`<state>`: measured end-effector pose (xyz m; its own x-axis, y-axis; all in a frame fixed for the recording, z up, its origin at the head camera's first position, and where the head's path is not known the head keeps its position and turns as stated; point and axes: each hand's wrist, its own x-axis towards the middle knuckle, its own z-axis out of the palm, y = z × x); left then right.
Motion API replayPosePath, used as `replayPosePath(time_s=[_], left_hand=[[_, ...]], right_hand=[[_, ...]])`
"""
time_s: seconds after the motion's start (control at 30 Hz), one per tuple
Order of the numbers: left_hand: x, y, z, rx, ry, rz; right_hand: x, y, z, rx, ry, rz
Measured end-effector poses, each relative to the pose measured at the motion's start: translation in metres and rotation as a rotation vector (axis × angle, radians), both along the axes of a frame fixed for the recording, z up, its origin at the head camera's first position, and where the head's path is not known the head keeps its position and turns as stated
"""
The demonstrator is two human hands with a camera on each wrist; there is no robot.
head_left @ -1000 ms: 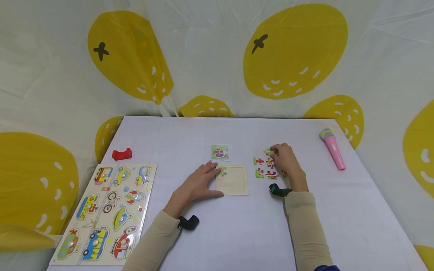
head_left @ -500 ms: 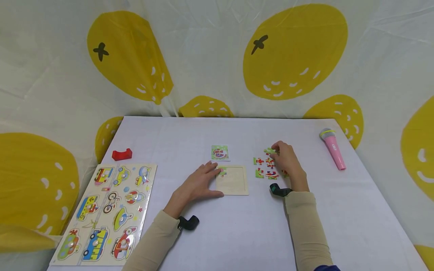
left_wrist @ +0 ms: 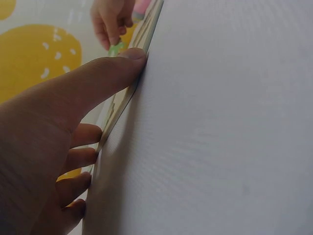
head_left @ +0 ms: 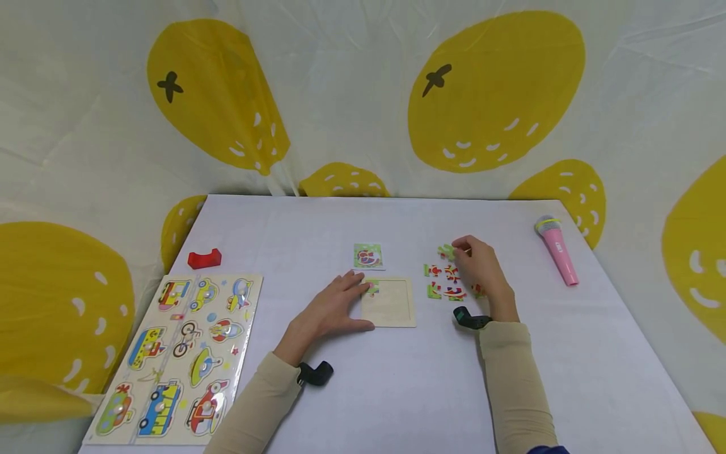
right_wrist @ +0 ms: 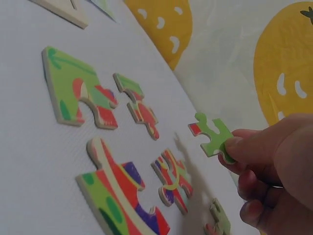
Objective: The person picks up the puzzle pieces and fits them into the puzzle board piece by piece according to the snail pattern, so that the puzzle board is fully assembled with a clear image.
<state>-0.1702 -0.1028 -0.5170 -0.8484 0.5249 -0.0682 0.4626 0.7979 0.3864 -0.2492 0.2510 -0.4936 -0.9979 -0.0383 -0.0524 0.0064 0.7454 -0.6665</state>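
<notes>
My right hand [head_left: 481, 265] pinches a green jigsaw piece [right_wrist: 215, 136] with a small red corner between thumb and finger. In the right wrist view that piece is lifted off the cloth, above several loose jigsaw pieces [right_wrist: 142, 115] in green, red and purple. My left hand [head_left: 334, 304] lies with fingers spread at the left side of the square wooden puzzle tray [head_left: 391, 312]. Its thumb and fingertips touch the tray's edge in the left wrist view. One green piece [head_left: 373, 287] sits in the tray's upper left corner, beside my left index finger.
A small picture card [head_left: 368, 256] lies behind the tray. On the left are a vehicle peg puzzle board [head_left: 187, 353] and a red block [head_left: 204, 258]. A pink toy microphone [head_left: 558, 252] lies at the right. A white cloth covers the table [head_left: 397, 391].
The green piece has come up between my right thumb and finger and shifted slightly left, showing more clearly. My left hand has stayed still at the tray.
</notes>
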Motion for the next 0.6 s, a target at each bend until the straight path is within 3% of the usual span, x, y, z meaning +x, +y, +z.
replayPosePath(time_s=[0.6], left_hand=[[0.001, 0.001, 0.002, 0.002, -0.004, 0.007]], right_hand=[[0.004, -0.025, 0.018, -0.056, 0.006, 0.112]])
